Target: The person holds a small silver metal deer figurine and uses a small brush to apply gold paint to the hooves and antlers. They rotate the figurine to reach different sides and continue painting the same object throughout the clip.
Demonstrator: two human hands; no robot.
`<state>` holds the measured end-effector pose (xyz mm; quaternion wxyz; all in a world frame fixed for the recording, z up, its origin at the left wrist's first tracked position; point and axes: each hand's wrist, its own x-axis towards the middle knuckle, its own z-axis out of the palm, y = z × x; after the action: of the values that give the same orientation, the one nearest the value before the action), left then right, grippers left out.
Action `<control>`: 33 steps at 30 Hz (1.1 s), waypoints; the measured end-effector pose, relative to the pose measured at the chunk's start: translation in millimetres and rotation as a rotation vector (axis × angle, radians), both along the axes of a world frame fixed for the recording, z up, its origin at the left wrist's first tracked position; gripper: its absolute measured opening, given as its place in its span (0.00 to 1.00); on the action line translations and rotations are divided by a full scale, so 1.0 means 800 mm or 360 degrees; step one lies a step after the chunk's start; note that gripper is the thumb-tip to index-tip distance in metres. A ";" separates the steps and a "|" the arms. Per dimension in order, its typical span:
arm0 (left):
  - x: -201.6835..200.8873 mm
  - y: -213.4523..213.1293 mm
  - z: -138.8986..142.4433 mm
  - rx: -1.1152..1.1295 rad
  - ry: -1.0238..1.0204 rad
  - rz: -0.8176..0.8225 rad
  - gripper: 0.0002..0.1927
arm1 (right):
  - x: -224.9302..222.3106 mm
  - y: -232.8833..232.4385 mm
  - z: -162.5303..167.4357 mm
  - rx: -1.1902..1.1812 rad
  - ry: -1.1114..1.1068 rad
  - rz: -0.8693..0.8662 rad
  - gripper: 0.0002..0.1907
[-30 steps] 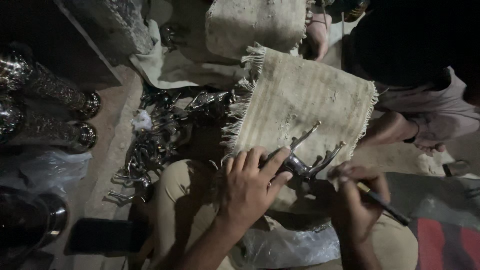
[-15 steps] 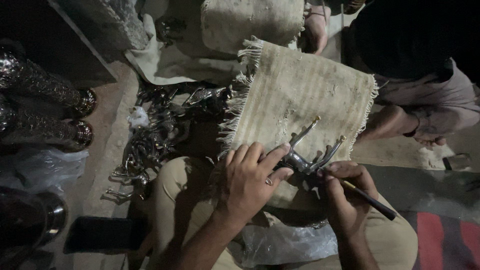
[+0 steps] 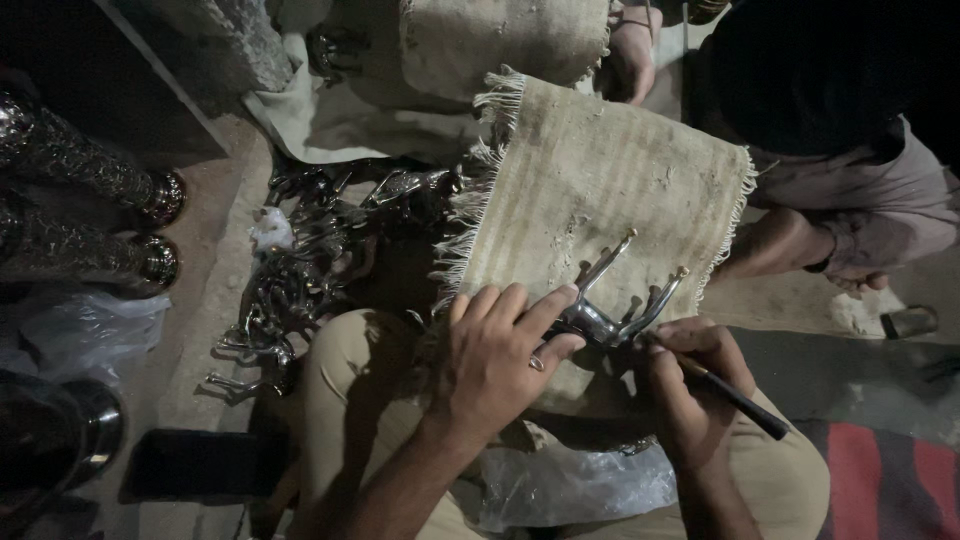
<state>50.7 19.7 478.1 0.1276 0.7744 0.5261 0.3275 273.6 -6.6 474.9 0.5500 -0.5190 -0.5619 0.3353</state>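
Moved: my right hand (image 3: 690,385) has crept closer to the metal figure (image 3: 610,318) since a second ago; my left hand (image 3: 500,355) stayed put
Left hand: fingers pinching the figure's body against the woven mat (image 3: 600,190)
Right hand: curled round a dark-handled tool (image 3: 735,395), just right of the figure
Figure: near the mat's lower edge, legs up
Edges: fringe left of the figure; metal pieces (image 3: 320,250) beyond it
Room: bare mat above the figure
Surface: dusty floor (image 3: 200,290), dim light

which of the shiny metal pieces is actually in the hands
The forked metal piece on the fringed mat, pinned by the left hand; the others lie piled on the floor, untouched.
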 end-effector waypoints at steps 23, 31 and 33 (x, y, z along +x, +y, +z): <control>0.006 -0.004 0.008 0.0055 -0.0029 0.0028 0.27 | 0.040 0.025 0.018 -0.0006 -0.0114 0.0543 0.03; 0.010 -0.001 0.002 0.0033 0.0053 0.0024 0.28 | 0.054 0.040 0.015 0.0128 -0.0185 0.0768 0.03; 0.009 -0.001 0.001 0.0047 0.0067 0.0022 0.28 | 0.061 0.040 0.015 0.0144 -0.0317 0.0774 0.04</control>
<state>58.1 18.6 479.1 0.1027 0.7792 0.5292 0.3197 322.3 25.5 486.5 0.4179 -0.3740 -0.7359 0.3794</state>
